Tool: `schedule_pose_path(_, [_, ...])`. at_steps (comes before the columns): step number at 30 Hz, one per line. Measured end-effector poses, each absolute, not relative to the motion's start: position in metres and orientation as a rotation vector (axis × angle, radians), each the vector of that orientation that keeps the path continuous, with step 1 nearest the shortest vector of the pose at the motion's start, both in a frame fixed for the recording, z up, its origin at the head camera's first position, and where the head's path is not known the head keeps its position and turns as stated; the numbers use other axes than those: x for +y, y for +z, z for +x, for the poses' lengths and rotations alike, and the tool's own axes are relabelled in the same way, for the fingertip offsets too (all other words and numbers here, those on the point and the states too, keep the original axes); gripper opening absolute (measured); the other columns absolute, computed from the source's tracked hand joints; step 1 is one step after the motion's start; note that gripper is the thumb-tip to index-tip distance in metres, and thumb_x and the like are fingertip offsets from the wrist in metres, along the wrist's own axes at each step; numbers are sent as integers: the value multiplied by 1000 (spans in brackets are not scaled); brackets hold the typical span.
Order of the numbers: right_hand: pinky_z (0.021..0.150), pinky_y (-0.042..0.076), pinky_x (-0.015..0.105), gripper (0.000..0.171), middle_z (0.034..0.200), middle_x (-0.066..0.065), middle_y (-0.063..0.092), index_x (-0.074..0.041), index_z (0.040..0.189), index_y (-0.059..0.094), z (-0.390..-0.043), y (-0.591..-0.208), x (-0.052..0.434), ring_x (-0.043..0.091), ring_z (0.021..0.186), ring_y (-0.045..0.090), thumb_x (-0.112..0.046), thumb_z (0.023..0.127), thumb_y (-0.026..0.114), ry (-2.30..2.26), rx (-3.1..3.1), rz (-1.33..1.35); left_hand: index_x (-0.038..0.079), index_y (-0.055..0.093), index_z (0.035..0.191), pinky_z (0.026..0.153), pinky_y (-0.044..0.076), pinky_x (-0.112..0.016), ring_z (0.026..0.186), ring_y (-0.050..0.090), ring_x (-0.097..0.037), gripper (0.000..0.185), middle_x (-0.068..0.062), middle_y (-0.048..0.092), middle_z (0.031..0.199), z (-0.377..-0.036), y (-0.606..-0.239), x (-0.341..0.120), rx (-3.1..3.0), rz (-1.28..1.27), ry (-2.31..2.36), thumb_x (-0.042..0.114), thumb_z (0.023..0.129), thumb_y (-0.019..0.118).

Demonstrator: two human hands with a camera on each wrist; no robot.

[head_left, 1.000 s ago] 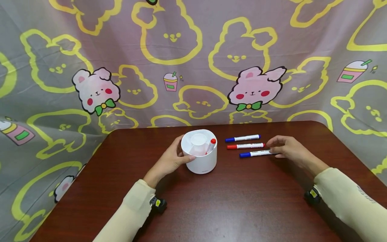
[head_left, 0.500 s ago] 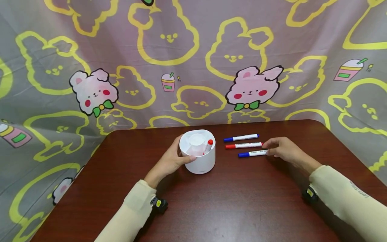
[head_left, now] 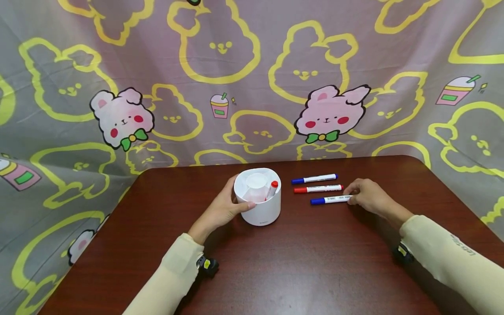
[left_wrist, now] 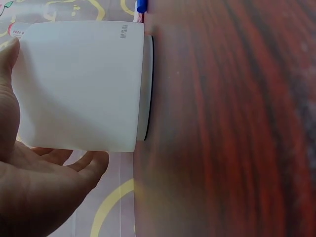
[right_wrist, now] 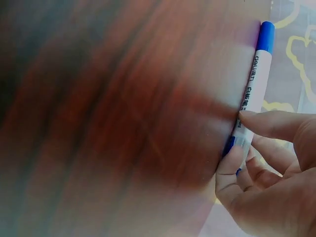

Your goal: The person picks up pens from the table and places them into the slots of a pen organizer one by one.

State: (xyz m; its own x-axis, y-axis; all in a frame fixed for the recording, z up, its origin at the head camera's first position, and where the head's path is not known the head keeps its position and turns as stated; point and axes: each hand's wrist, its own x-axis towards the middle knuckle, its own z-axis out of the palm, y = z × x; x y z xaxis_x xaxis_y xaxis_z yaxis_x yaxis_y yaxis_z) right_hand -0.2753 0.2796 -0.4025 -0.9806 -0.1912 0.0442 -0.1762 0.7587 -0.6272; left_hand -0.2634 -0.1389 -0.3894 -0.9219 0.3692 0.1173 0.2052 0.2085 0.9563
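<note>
A white round holder (head_left: 257, 199) stands on the dark wooden table (head_left: 299, 262), with a red-capped marker (head_left: 272, 189) upright inside it. My left hand (head_left: 230, 203) grips the holder's left side, thumb on the front wall. In the left wrist view the holder (left_wrist: 79, 84) fills the frame beside my left hand (left_wrist: 34, 187). Three markers lie to the right: a blue one (head_left: 315, 179) farthest, a red one (head_left: 319, 189), and a nearer blue one (head_left: 328, 200). My right hand (head_left: 353, 197) pinches the tail of the nearer blue marker (right_wrist: 254, 84), which lies flat on the table.
A cartoon-rabbit cloth (head_left: 252, 78) hangs behind the table and drapes down on both sides. The table's rounded back corners sit close to the cloth. Bare wood stretches in front of the holder and markers toward me.
My right hand's fingers have drawn in round the tail of the nearer blue marker. The left hand, the holder and the other markers have stayed put.
</note>
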Motion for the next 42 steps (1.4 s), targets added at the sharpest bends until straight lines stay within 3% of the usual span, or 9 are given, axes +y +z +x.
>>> schedule_pose_path(7, [67,40,30,13,94,12,68,2,95,75,-272,-404,278,21,82,51,1,82,78,-1065,2902,-318,11,24,163,118,39,-48,139,48,-33,98,-15,44,157,-262,-392,-138,2360,559,1796,3,86,85])
schedule_pose_path(13, [74,40,31,13,100,10,70,-2,99,76,-269,-402,278,20,87,50,-5,87,79,-1114,2849,-304,14,21,163,117,39,-48,136,50,-34,106,-14,42,158,-261,-391,-134,2433,529,1740,7,82,88])
schedule_pose_path(19, [62,47,28,23,90,1,66,3,111,74,-267,-399,281,15,73,54,-11,93,77,-1356,2686,-231,15,22,163,115,41,-49,134,52,-35,104,-14,42,157,-260,-390,-133,2461,502,1713,11,83,89])
schedule_pose_path(26, [78,59,26,36,105,-2,69,9,123,66,-264,-396,280,13,89,64,-14,97,75,-1593,2539,-203,15,24,163,116,40,-51,135,50,-34,102,-13,44,157,-259,-388,-136,2485,520,1687,13,84,88])
schedule_pose_path(32, [87,62,26,40,110,1,69,12,127,61,-262,-391,274,15,96,70,-14,99,73,-1744,2427,-206,15,25,162,115,41,-49,135,51,-34,99,-14,45,156,-260,-389,-137,2470,565,1702,9,85,87])
schedule_pose_path(38, [87,62,27,32,106,-5,70,10,124,62,-262,-384,269,12,94,73,-10,100,70,-1896,2338,-219,14,24,162,113,44,-47,136,51,-33,98,-15,45,156,-261,-390,-137,2399,581,1763,2,85,84])
schedule_pose_path(42, [83,62,27,17,99,-8,72,2,116,67,-263,-377,265,11,90,73,-6,101,68,-1976,2307,-237,13,23,162,114,43,-46,138,49,-33,98,-15,43,156,-262,-390,-137,2397,563,1773,1,85,84])
